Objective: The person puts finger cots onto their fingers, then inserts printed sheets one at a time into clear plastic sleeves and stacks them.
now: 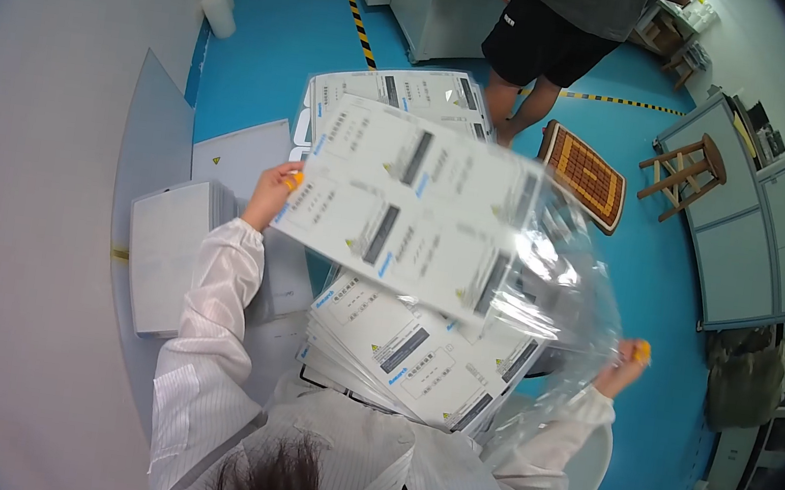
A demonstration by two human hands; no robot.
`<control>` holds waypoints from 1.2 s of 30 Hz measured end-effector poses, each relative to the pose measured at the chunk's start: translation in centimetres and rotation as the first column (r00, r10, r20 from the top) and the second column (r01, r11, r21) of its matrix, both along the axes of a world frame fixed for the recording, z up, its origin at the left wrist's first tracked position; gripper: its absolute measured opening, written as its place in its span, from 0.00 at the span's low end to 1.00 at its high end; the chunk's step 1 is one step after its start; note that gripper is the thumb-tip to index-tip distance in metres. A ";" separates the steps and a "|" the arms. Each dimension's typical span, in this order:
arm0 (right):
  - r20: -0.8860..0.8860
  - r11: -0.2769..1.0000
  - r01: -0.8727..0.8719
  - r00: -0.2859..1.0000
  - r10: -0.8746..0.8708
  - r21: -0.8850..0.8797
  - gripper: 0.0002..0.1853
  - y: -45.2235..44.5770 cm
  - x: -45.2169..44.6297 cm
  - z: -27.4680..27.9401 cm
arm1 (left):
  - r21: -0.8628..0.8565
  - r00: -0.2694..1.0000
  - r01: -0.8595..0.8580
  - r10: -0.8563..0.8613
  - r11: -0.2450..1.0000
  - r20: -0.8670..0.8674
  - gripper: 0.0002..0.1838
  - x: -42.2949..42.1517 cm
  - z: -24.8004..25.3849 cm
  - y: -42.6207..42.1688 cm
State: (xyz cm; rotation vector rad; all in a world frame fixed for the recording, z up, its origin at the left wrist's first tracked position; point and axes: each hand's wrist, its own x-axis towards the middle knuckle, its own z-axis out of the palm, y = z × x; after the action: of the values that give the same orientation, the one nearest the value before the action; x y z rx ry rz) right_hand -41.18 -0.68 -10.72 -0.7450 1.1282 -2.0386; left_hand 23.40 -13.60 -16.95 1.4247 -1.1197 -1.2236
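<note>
From afar I judge the printed sheet (376, 178) towards twelve o'clock light, bendy, best edge-held, as my left hand (272, 195) pinches it at nine, my right hand (620, 374) clutching slippery-looking film (583, 305) at four.

The fine print on the large white rectangular sheet with grey and blue markings (396, 216) smears into blur — I can't read it. It covers part of the near stack of white printed sheets (417, 357). Far off, a person in grey top and black shorts (548, 42) is cut off at the torso — feet hidden, too.
</note>
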 end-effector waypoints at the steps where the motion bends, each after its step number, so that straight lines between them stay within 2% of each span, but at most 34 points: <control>1: 0.053 0.991 0.129 0.990 -0.128 -0.028 0.12 1.7 -3.3 0.4 | 0.019 0.996 -0.060 0.061 0.998 -0.070 0.14 0.8 -0.1 -0.8; 2: 0.109 0.965 0.257 0.962 -0.251 -0.048 0.13 3.3 -5.7 1.1 | 0.042 0.983 -0.119 0.123 0.992 -0.138 0.14 1.2 -0.3 -1.7; 3: 0.161 0.943 0.321 0.939 -0.305 -0.083 0.13 5.3 -8.5 1.3 | 0.041 0.983 -0.115 0.120 0.992 -0.140 0.14 1.3 -0.6 -2.7; 4: 0.215 0.916 0.385 0.910 -0.355 -0.114 0.13 6.8 -10.2 1.5 | 0.027 0.963 -0.192 0.194 0.981 -0.187 0.14 1.4 -1.2 -3.9; 5: 0.213 0.914 0.390 0.908 -0.361 -0.114 0.13 7.6 -9.7 2.5 | 0.018 0.936 -0.267 0.264 0.963 -0.234 0.15 1.2 -1.5 -4.9; 7: 0.276 0.846 0.520 0.835 -0.476 -0.113 0.13 9.4 -8.0 4.2 | 0.031 0.909 -0.321 0.317 0.947 -0.271 0.15 0.2 -2.0 -6.6; 9: 0.271 0.863 0.496 0.847 -0.458 -0.092 0.12 10.5 -7.5 4.1 | 0.045 0.876 -0.378 0.374 0.925 -0.305 0.15 -0.6 -3.0 -8.4; 12: 0.244 0.886 0.456 0.872 -0.425 -0.085 0.12 11.3 -6.8 4.2 | -0.002 0.862 -0.470 0.459 0.883 -0.216 0.15 -1.3 -4.8 -10.6; 14: 0.218 0.892 0.442 0.884 -0.414 -0.098 0.12 11.3 -5.3 5.2 | -0.035 0.830 -0.557 0.557 0.830 -0.018 0.14 -1.9 -5.2 -11.3; 15: 0.122 0.884 0.457 0.887 -0.446 -0.093 0.11 10.9 -3.7 6.4 | -0.033 0.830 -0.558 0.558 0.829 -0.017 0.14 -1.8 -5.4 -11.6; 16: 0.025 0.878 0.471 0.882 -0.471 -0.088 0.11 10.3 -2.0 7.8 | -0.105 0.823 -0.558 0.566 0.823 0.055 0.14 -1.4 -6.3 -11.9; 17: 0.023 0.881 0.466 0.884 -0.466 -0.084 0.11 9.7 -0.6 8.9 | -0.175 0.807 -0.553 0.576 0.814 0.128 0.14 -1.1 -6.8 -12.0; 18: -0.077 0.901 0.415 0.901 -0.426 -0.126 0.10 9.1 0.7 10.0 | -0.171 0.803 -0.559 0.581 0.811 0.132 0.14 -0.9 -6.5 -11.8; 19: -0.177 0.920 0.357 0.907 -0.383 -0.162 0.10 8.6 2.2 10.9 | -0.194 0.787 -0.539 0.572 0.820 0.231 0.15 -1.0 -5.7 -11.4; 20: -0.178 0.925 0.348 0.911 -0.373 -0.153 0.10 8.1 3.7 11.9 | -0.212 0.761 -0.517 0.559 0.829 0.330 0.15 -1.0 -4.8 -10.9; 22: -0.341 0.972 0.217 0.910 -0.236 -0.093 0.12 7.1 7.1 13.2 | -0.186 0.752 -0.520 0.550 0.834 0.363 0.16 -1.1 -3.3 -10.1; 23: -0.340 0.976 0.206 0.914 -0.220 -0.077 0.12 6.4 9.2 13.3 | -0.207 0.744 -0.510 0.549 0.835 0.382 0.16 -1.0 -3.1 -9.7; 25: -0.439 0.998 0.066 0.897 -0.052 0.018 0.21 5.3 13.2 13.0 | -0.249 0.735 -0.467 0.529 0.849 0.424 0.14 0.1 -4.2 -9.2; 26: -0.466 0.990 -0.091 0.875 0.129 0.104 0.25 4.9 13.9 11.7 | -0.243 0.727 -0.474 0.532 0.846 0.434 0.14 0.1 -3.7 -7.9; 27: -0.477 0.952 -0.240 0.825 0.303 0.189 0.28 4.4 14.8 10.5 | -0.174 0.851 -0.346 0.387 0.922 0.355 0.14 -0.1 -3.2 -6.4; 28: -0.565 0.917 -0.202 0.735 0.375 0.345 0.30 3.8 18.3 10.4 | -0.121 0.939 -0.200 0.225 0.972 0.259 0.13 -0.5 -2.0 -4.5; 29: -0.583 0.884 -0.279 0.670 0.459 0.375 0.29 3.1 21.3 9.8 | -0.011 0.978 -0.068 0.069 0.998 0.197 0.13 -1.1 -0.5 -2.2; 30: -0.561 0.777 -0.469 0.539 0.629 0.421 0.18 2.2 23.4 9.1 | 0.088 0.990 0.073 -0.083 0.993 0.116 0.13 -1.6 0.6 0.4; 31: -0.676 0.737 -0.533 0.361 0.642 0.415 0.16 1.3 26.1 8.5 | 0.119 0.972 0.177 -0.193 0.977 0.132 0.13 -1.7 -0.1 2.6; 32: -0.637 0.681 -0.586 0.331 0.696 0.439 0.14 1.0 28.4 7.3 | 0.153 0.943 0.279 -0.301 0.948 0.143 0.14 -1.8 -0.7 4.8; 34: -0.579 0.583 -0.649 0.259 0.773 0.488 0.11 0.6 31.7 4.5 | 0.387 0.765 0.293 -0.457 0.874 0.453 0.15 -3.7 2.6 9.4; 36: -0.559 0.540 -0.664 0.215 0.801 0.518 0.10 0.4 33.7 2.0 | 0.315 0.672 0.362 -0.479 0.878 0.564 0.16 -4.4 2.0 12.9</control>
State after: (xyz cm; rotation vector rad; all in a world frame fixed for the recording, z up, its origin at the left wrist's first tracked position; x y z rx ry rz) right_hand -7.46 -0.27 -8.74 -1.7587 0.9913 -0.7137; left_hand 18.99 -0.66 -14.99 1.8535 -1.9389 -1.2006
